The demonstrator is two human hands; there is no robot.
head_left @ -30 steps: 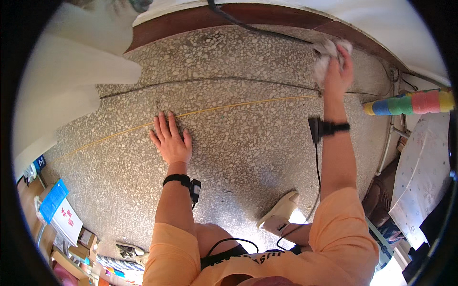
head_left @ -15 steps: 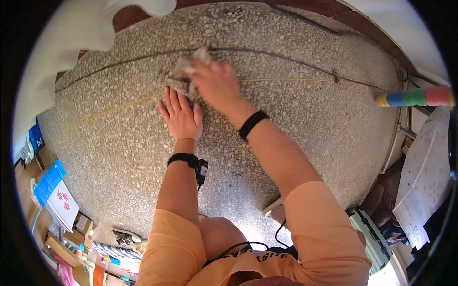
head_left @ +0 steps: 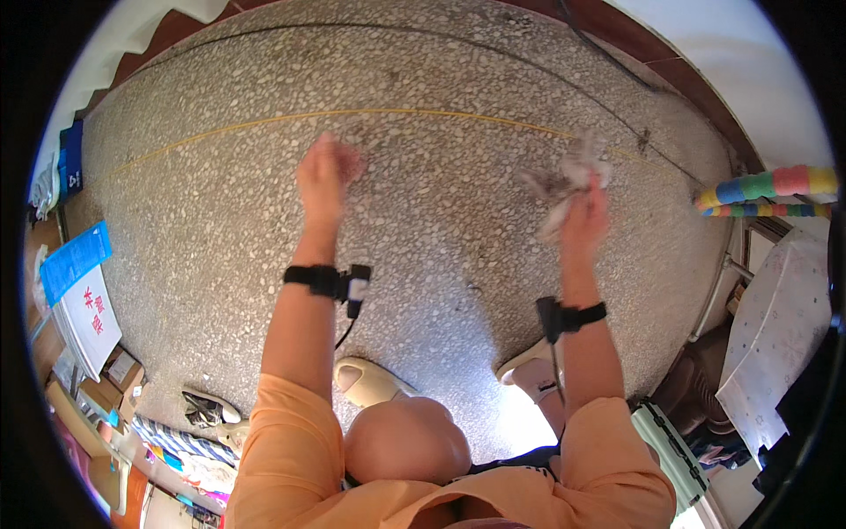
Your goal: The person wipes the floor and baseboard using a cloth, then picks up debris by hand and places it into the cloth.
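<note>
A crumpled greyish-white rag (head_left: 577,167), blurred by motion, hangs from my right hand (head_left: 586,220), whose fingers are closed on it. It is over the right part of the speckled stone floor (head_left: 441,212), near the end of a thin yellow line (head_left: 423,111). My left hand (head_left: 319,185) is well to the left, just below that line and away from the rag. Its fingers seem bent but are smeared by motion, so their pose is unclear. Nothing can be made out in it. Black straps with small devices sit on both wrists.
A dark cable (head_left: 423,32) curves across the far floor. Tubes wrapped in coloured bands (head_left: 767,187) jut in at right, above a pale patterned cover (head_left: 767,326) and a light green case (head_left: 670,450). At left are a white-and-blue board (head_left: 88,309), cardboard boxes (head_left: 123,370) and shoes (head_left: 207,408).
My right hand has swung right with the rag, away from my left hand. My left hand has lifted from lying flat, fingers now bent. The view has shifted, showing both feet more fully.
</note>
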